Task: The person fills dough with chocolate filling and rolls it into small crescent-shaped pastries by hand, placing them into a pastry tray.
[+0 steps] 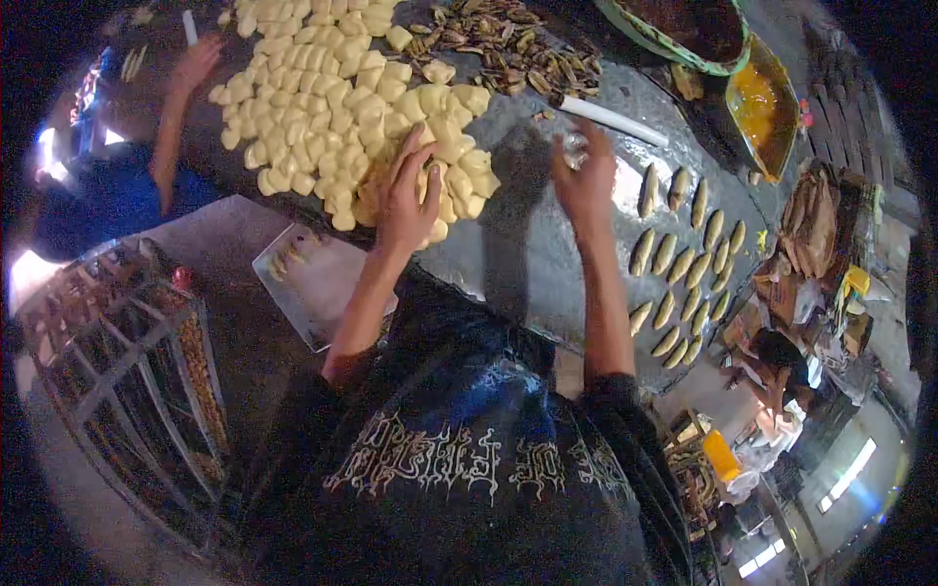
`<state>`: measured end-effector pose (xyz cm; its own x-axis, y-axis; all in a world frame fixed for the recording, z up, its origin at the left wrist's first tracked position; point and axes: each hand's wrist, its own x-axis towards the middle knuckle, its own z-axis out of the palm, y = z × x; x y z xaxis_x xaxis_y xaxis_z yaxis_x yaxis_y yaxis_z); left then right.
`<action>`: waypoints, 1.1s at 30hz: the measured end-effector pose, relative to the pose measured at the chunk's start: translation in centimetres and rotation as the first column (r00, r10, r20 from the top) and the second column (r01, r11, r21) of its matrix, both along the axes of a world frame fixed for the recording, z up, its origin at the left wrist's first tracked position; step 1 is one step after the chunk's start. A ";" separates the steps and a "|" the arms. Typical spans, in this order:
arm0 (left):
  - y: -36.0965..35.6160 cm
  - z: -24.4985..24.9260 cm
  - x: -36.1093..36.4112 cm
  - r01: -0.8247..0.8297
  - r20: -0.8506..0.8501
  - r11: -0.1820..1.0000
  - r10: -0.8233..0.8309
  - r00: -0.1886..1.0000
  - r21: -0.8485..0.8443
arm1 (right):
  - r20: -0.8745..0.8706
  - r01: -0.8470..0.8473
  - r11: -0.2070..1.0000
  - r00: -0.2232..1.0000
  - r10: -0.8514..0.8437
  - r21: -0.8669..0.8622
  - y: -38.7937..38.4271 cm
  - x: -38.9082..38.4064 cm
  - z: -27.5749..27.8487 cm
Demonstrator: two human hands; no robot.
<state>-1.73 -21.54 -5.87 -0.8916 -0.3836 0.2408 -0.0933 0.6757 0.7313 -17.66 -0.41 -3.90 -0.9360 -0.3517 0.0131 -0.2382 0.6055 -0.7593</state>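
My left hand [403, 200] rests at the near edge of a broad spread of pale yellow dough pieces [313, 98], its fingers apart and touching them. My right hand [586, 181] hovers over the grey worktop [498, 210], thumb and fingers apart, with no object visible in it. Just beyond it lies a white rod [616, 119] like a rolling pin. Shaped, elongated dough rolls [664, 252] sit in rows to the right. A heap of brown strips [508, 49] lies at the far side, behind the dough.
A green-rimmed basin [731, 66] and a container of yellow liquid [757, 103] stand at the far right. Another person's hand [198, 63] is at the far left, near another white rod [190, 27]. A metal tray [322, 293] and a metal rack [127, 352] are at left.
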 end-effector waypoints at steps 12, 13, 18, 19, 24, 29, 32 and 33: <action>-3.5 -1.3 -6.1 0.282 0.148 0.938 -0.256 0.955 -0.200 | -0.083 -0.372 0.914 0.918 0.388 0.161 -1.8 1.0 -1.5; -3.2 -1.5 -6.1 0.274 0.140 0.936 -0.247 0.959 -0.223 | 0.005 -0.269 0.960 0.963 0.269 0.079 0.6 2.1 -0.4; 0.2 0.8 -5.1 0.090 0.002 0.990 -0.090 0.996 -0.107 | 0.491 0.345 0.839 0.865 -0.109 -0.422 9.8 9.0 1.7; 2.4 2.7 -4.4 0.166 0.034 0.986 -0.166 0.985 0.011 | 0.496 0.360 0.825 0.861 -0.114 -0.435 10.5 10.2 2.8; 14.6 9.0 1.3 0.363 -0.106 0.819 -0.354 0.929 0.445 | 0.483 0.315 0.705 0.874 0.046 -0.635 10.6 15.9 7.3; 18.6 10.2 3.9 0.298 -0.118 0.791 -0.279 0.953 0.534 | 0.229 0.246 0.748 0.965 -0.129 -0.616 14.6 18.7 10.2; 19.7 10.6 4.4 0.416 -0.242 0.786 -0.340 0.909 0.458 | 0.220 0.213 0.705 0.972 -0.082 -0.677 16.9 18.8 10.4; 20.3 11.5 4.1 0.441 -0.304 0.810 -0.340 0.890 0.386 | 0.281 0.234 0.688 0.959 -0.045 -0.687 17.2 18.7 10.4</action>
<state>2.32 -1.21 5.66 -0.9348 -0.1231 0.3332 0.2997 0.2302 0.9258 1.09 16.80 6.54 -0.9816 -0.1905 -0.0130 0.0368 -0.1222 -0.9918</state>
